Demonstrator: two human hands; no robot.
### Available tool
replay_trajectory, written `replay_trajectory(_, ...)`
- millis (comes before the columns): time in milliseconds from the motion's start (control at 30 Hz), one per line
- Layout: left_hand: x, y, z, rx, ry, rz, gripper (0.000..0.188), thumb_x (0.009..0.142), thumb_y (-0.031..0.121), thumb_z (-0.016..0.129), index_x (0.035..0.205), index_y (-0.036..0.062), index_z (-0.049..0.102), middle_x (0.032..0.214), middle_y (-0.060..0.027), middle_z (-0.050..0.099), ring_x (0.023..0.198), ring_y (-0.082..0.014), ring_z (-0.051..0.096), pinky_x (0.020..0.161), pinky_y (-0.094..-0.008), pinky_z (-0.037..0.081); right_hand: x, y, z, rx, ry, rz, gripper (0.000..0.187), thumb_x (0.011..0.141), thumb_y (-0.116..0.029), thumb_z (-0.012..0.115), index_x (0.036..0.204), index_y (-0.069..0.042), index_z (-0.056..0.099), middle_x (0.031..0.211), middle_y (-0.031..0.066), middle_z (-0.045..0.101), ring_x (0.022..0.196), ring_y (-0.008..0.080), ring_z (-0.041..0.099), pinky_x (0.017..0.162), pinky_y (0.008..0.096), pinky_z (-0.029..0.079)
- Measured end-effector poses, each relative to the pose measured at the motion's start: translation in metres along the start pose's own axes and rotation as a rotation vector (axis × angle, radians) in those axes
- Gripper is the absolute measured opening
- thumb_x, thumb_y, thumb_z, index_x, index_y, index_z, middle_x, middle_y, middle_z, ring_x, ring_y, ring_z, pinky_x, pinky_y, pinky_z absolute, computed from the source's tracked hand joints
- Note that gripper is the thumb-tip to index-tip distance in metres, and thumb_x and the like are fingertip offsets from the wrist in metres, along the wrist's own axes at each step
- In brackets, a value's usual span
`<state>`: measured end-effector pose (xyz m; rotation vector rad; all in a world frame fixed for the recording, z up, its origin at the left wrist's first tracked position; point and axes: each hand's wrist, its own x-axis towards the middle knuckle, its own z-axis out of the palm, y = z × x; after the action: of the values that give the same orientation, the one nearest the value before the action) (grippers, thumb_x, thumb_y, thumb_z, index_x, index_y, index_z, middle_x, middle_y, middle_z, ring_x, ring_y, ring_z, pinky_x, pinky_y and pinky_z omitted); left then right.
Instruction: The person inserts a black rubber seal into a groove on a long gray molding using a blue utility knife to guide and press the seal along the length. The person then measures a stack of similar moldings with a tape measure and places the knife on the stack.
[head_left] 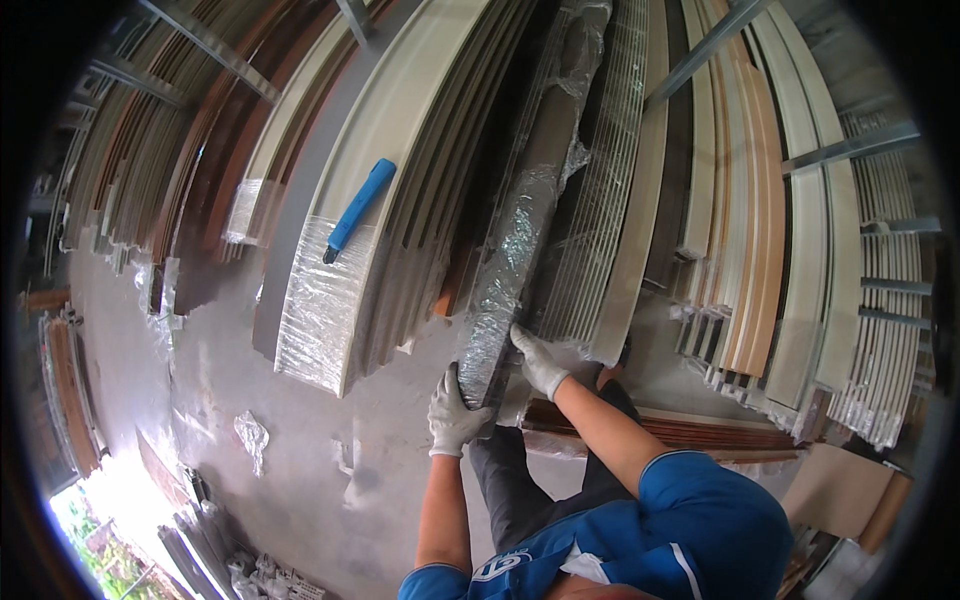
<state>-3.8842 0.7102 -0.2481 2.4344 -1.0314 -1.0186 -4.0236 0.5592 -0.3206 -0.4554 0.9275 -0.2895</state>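
Note:
A long dark panel bundle [510, 255] wrapped in clear plastic film runs away from me between the stacks. My left hand [455, 412], in a pale work glove, is closed around its near end from the left and below. Further up on its right edge, my gloved right hand [540, 362] grips the same bundle. A blue utility knife [358, 212] lies on a cream panel stack [318, 320], left of the bundle and apart from both hands. The undersides of the fingers are partly hidden by the bundle.
Ribbed dark panels [590, 230] stand close on the right, and wood-toned panels [758, 240] lie farther right. Metal rack bars [705, 55] cross the stacks. Brown boards [650, 430] lie low beside my legs. Crumpled film [252, 440] is on the grey floor [300, 480].

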Motion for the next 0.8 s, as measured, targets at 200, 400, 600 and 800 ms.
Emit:
replay_trajectory(200,-0.008,0.009,0.012,0.045,0.022,0.011,0.11,0.059,0.036,0.083,0.155,0.0104,0.035,0.147,-0.0244,0.05,0.13,-0.0453,0.052,0.108,-0.0513,0.046,-0.005,-0.006,-0.012,0.01,0.019,-0.035,0.055,0.102,-0.05,0.06,0.147,-0.019,0.05,0.139,0.0025,0.058,0.12,0.0251,0.058,0.105,0.0494,0.046)
replay_trajectory(400,-0.009,0.012,0.013,0.039,0.019,0.012,0.112,0.059,0.033,0.084,0.156,0.0087,0.034,0.147,-0.0245,0.049,0.13,-0.0453,0.051,0.109,-0.0511,0.046,-0.007,-0.005,-0.017,0.041,-0.017,-0.004,0.058,0.101,-0.053,0.06,0.146,-0.016,0.051,0.138,0.004,0.059,0.122,0.0266,0.057,0.106,0.0484,0.045)
replay_trajectory(600,-0.008,0.015,0.012,0.042,-0.011,-0.012,0.112,0.059,0.031,0.083,0.156,0.005,0.033,0.145,-0.0258,0.051,0.129,-0.0454,0.052,0.109,-0.0508,0.046,0.02,0.01,-0.019,0.104,0.231,0.147,0.083,0.092,-0.076,0.053,0.145,-0.012,0.053,0.137,0.0061,0.062,0.125,0.0251,0.057,0.109,0.0446,0.042)
replay_trajectory(800,-0.007,0.014,0.01,0.019,0.0,-0.005,0.112,0.058,0.031,0.083,0.155,0.0045,0.034,0.143,-0.0264,0.052,0.127,-0.0452,0.054,0.107,-0.0509,0.047,0.03,0.042,0.006,0.452,0.175,0.243,0.087,0.095,-0.079,0.043,0.147,-0.011,0.053,0.145,0.0114,0.059,0.129,0.0311,0.055,0.115,0.0419,0.038)
